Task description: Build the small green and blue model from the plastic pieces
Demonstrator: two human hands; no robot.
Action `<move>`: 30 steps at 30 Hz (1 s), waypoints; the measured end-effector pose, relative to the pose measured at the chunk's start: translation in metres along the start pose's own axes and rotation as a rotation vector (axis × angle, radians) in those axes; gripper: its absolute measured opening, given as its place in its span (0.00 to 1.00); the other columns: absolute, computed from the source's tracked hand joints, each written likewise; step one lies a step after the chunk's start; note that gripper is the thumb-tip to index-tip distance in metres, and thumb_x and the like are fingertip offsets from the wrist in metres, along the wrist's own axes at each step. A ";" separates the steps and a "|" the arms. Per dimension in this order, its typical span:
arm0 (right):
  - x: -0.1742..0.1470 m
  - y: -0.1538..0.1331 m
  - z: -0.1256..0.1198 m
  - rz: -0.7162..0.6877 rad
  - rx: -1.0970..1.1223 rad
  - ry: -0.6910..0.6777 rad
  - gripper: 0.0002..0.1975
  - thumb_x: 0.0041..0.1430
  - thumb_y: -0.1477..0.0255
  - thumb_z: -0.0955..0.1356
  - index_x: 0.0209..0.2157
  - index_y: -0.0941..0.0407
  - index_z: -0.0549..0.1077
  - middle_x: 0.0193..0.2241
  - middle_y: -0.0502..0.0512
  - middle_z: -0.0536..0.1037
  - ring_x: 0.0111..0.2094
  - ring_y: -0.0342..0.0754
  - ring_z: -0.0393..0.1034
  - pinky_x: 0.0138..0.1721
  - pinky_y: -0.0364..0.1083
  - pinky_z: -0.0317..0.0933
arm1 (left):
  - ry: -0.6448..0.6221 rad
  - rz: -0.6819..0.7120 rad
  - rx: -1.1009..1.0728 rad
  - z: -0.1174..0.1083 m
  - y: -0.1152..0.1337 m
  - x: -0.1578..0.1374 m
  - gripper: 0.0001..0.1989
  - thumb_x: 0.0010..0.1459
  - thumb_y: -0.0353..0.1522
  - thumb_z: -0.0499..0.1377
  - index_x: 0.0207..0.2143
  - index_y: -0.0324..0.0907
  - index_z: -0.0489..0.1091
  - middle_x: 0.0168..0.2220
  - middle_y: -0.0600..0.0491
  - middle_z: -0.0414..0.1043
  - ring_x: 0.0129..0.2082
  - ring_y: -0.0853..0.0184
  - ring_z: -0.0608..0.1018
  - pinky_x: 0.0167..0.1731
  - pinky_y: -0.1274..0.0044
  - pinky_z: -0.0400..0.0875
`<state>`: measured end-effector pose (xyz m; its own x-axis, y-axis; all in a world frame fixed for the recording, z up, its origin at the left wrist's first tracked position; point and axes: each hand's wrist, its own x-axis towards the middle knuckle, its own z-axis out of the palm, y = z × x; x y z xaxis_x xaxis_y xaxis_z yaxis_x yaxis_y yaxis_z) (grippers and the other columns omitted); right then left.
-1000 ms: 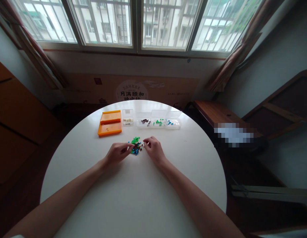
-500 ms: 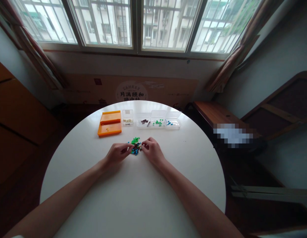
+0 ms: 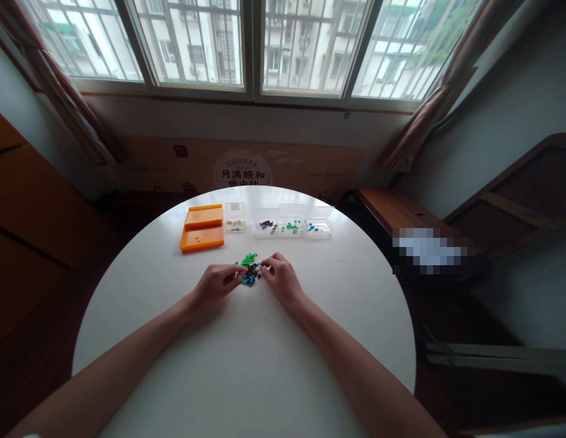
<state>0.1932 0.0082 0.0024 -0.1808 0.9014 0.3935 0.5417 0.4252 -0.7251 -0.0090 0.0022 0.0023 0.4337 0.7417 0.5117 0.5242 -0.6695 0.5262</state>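
Note:
A small heap of mixed pieces (image 3: 250, 277) in green, blue and dark brown lies on the white round table (image 3: 246, 353). At the heap's left edge, my left hand (image 3: 216, 281) has its thumb and fingertips pinched together, touching the pieces. My right hand (image 3: 281, 277) pinches at the heap's right edge, its fingers curled. Whatever sits between the fingertips of either hand is too small to make out. Longer bright green pieces (image 3: 249, 258) lie at the far side of the heap, just beyond both hands.
Behind the heap stand an open orange box (image 3: 212, 238) with a few yellowish bits, and a clear box (image 3: 235, 210) with cream pieces. To their right, clear open compartments hold dark brown pieces (image 3: 267, 224), green pieces (image 3: 292, 226) and blue pieces (image 3: 313, 227). A wooden bench (image 3: 392, 207) stands right.

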 end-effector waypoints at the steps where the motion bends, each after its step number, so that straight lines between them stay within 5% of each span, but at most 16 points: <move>1: 0.000 -0.002 0.000 0.009 0.069 0.016 0.06 0.54 0.73 0.66 0.30 0.58 0.75 0.28 0.53 0.70 0.26 0.41 0.65 0.32 0.42 0.60 | 0.005 0.009 -0.011 -0.001 0.001 0.000 0.08 0.56 0.31 0.56 0.35 0.38 0.73 0.16 0.59 0.60 0.15 0.77 0.59 0.18 0.84 0.55; 9: 0.003 -0.014 0.009 0.259 0.919 -0.153 0.14 0.47 0.63 0.70 0.30 0.60 0.72 0.20 0.52 0.74 0.19 0.41 0.65 0.21 0.42 0.59 | 0.067 0.166 -0.033 -0.005 0.013 0.002 0.14 0.56 0.32 0.57 0.46 0.41 0.68 0.28 0.53 0.68 0.21 0.75 0.67 0.23 0.82 0.65; 18: 0.001 -0.015 0.004 0.295 0.909 -0.333 0.14 0.45 0.63 0.72 0.27 0.61 0.74 0.17 0.48 0.71 0.18 0.38 0.62 0.21 0.39 0.55 | -0.013 0.179 -0.108 -0.005 0.016 0.002 0.13 0.55 0.30 0.59 0.44 0.40 0.69 0.30 0.51 0.69 0.22 0.75 0.70 0.24 0.82 0.67; 30: 0.002 -0.016 0.001 0.307 0.867 -0.329 0.17 0.43 0.60 0.72 0.25 0.61 0.75 0.18 0.50 0.71 0.20 0.39 0.62 0.22 0.40 0.55 | 0.046 0.188 -0.094 -0.005 0.015 0.003 0.08 0.56 0.28 0.56 0.39 0.40 0.72 0.29 0.51 0.70 0.23 0.74 0.70 0.23 0.82 0.66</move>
<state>0.1828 0.0029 0.0140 -0.4239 0.9050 0.0366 -0.1649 -0.0373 -0.9856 -0.0032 -0.0058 0.0151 0.4824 0.6026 0.6358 0.3660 -0.7981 0.4787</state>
